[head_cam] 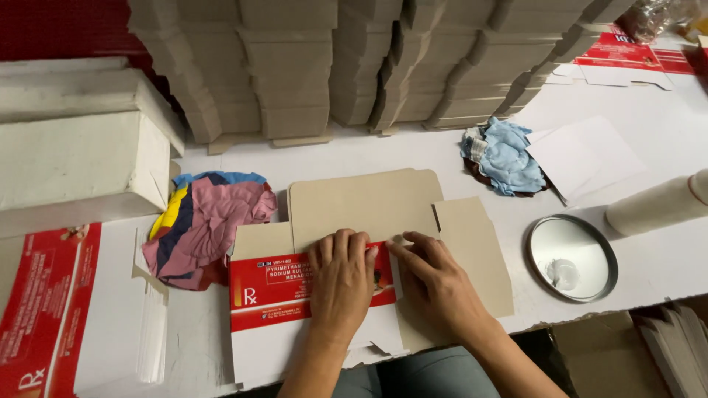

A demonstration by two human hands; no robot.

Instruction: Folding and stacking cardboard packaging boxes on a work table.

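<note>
Both hands pressing a flat carton blank at the near edge of the white worktop (649,133).

The left hand (341,284) lies palm-down, fingers extended, on the red-and-white carton blank (295,295); the right hand (435,284) pins its brown flap (472,250) with spread fingertips, gripping nothing. The blank overhangs the edge and could slip or crease crookedly. The palms hide the fold line; the round metal lid (571,258), rag bundle (206,228) and stacked boxes (354,59) farther back are partly cropped.

Hidden and cut off

The left hand (341,284) covers the middle of the red-and-white carton (295,295); the frame's top crops the stacked boxes (354,59).
</note>
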